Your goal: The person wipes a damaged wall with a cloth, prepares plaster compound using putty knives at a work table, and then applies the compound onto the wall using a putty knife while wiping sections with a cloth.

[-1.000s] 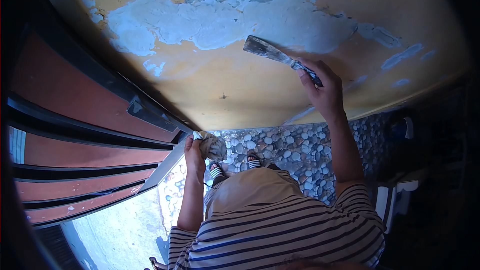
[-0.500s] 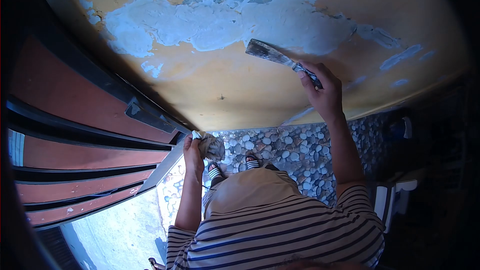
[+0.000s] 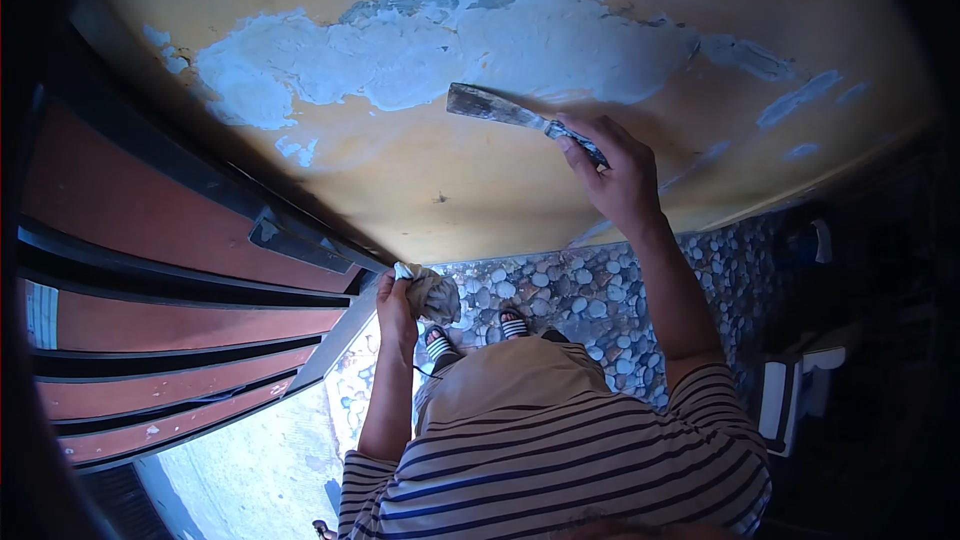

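Observation:
My right hand [image 3: 622, 168] is closed around the dark handle of a putty knife [image 3: 497, 107]. The smeared blade points left and lies at the lower edge of a broad patch of whitish filler [image 3: 400, 65] on the yellow wall [image 3: 520, 190]; whether it touches the surface I cannot tell. Low on the left, beside the wall's bottom edge, my left hand [image 3: 396, 312] grips a crumpled whitish bundle [image 3: 433, 297]. It could be cloth or a plastic bag, and its contents are hidden. Smaller filler smears [image 3: 800, 98] mark the wall to the right.
Reddish panels with dark bars [image 3: 200, 240] stand close on the left, with a dark latch-like piece [image 3: 295, 243] near the wall. Pebble-patterned floor [image 3: 620, 305] lies below, under my sandalled feet [image 3: 514, 323]. A white object [image 3: 775, 400] sits in shadow at right.
My right hand and the putty knife have moved left along the filler's lower edge. My left hand still holds the bundle, and the view has shifted slightly.

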Available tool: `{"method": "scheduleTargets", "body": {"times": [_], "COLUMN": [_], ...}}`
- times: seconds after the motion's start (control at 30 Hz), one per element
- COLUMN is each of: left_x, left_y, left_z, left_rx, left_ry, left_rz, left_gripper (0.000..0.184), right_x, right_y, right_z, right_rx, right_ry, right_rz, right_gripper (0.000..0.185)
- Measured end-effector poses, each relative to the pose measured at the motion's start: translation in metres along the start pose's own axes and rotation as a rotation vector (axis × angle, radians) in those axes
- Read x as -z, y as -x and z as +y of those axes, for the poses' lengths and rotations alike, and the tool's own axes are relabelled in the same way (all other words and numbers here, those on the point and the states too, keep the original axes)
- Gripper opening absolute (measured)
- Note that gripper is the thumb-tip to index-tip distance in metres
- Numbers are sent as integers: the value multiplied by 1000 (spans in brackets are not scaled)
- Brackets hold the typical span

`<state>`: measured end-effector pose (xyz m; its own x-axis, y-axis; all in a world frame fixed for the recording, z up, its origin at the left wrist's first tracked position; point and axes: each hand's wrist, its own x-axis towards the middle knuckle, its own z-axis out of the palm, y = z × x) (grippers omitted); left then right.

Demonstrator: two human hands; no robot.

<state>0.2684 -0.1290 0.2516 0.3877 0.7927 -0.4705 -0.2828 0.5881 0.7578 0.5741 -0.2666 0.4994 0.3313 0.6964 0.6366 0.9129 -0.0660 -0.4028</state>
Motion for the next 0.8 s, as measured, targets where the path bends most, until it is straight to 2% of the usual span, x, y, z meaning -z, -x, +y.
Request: {"method": "scheduleTargets", "body": {"times": [0.2,0.3,0.5,0.57,0.67,0.73,0.8], "left_x": [0,2,-6,-6,3,6,1], "left_y": [5,10,3,5,3,2,2], "left_z": [5,6,4,8,6,3,0], "left_rx": [-24,-10,-10,-16,-21,-15,4], "left_ry": [17,0,8,12,21,8,-7], "left_rz": [1,7,-13,-12,0,0,11], "left_gripper": [18,18,19,19,19,19,18], "right_x": [26,31,9,25,41,36,19], "right_y": [26,24,12,22,31,23,13], "right_z": [42,38,17,27,50,39,26], "right_rx": [-7,-65,-3,-130,-96,-93,1], "right_ry": [-11,-20,-28,-47,-19,-12,-9], "right_rz": [44,11,5,1,15,16,10], "right_gripper": [25,25,25,25,25,26,26]}}
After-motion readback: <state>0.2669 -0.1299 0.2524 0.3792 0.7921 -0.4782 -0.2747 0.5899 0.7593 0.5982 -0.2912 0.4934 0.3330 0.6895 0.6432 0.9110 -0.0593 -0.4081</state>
